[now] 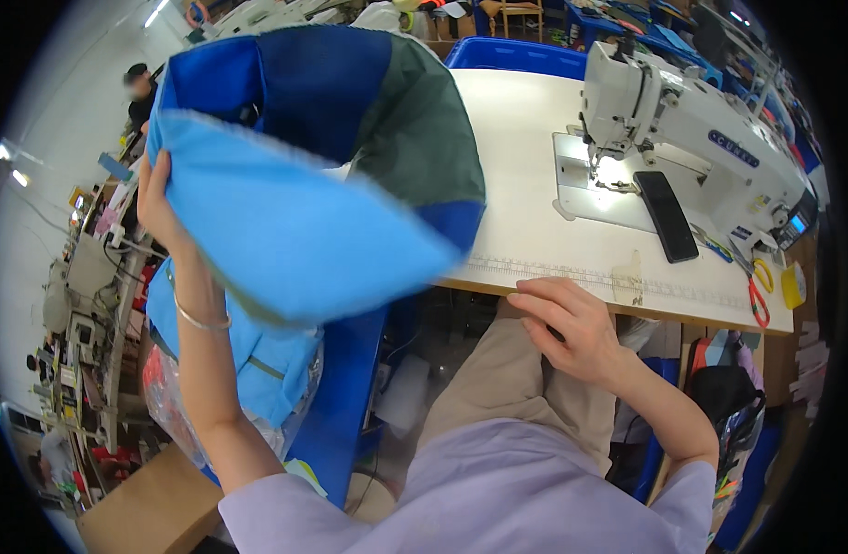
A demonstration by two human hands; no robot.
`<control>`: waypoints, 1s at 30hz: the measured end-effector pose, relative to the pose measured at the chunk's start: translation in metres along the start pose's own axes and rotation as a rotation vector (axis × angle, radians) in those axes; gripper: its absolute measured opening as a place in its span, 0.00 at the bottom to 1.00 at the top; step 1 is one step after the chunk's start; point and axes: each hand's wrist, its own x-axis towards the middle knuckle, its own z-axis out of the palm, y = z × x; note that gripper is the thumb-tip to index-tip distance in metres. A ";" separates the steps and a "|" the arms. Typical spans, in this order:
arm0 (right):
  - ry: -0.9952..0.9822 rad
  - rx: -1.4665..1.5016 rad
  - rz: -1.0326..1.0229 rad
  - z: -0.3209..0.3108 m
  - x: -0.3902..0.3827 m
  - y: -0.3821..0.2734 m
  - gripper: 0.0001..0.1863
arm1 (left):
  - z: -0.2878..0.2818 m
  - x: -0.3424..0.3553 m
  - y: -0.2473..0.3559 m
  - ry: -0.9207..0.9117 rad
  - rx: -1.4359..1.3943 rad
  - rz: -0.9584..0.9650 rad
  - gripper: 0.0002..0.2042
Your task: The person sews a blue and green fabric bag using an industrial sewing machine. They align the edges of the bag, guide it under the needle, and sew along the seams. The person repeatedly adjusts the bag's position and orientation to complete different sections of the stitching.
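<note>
My left hand [162, 189] grips a large sewn fabric piece [290, 222] by its left edge, raised over the left of the white table. The piece has light blue, royal blue, navy and dark green panels; its light blue flap is blurred. My right hand [562, 323] is open, fingers loosely bent, at the table's front edge beside a printed ruler strip [673, 288]. To its upper right stands a white sewing machine [682, 111], its light on, with a black phone [666, 217] lying in front.
Scissors [756, 295] and a yellow tape roll [793, 286] lie at the table's right. A blue tub [511, 55] sits behind the white table [507, 120]. At left are bagged light blue fabric [276, 369], a blue surface [345, 406] and a cardboard box [142, 508]. A person [139, 97] is at the far left.
</note>
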 end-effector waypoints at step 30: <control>-0.042 0.064 0.152 0.010 -0.002 0.030 0.15 | -0.010 -0.099 -0.123 -0.984 1.238 0.306 0.30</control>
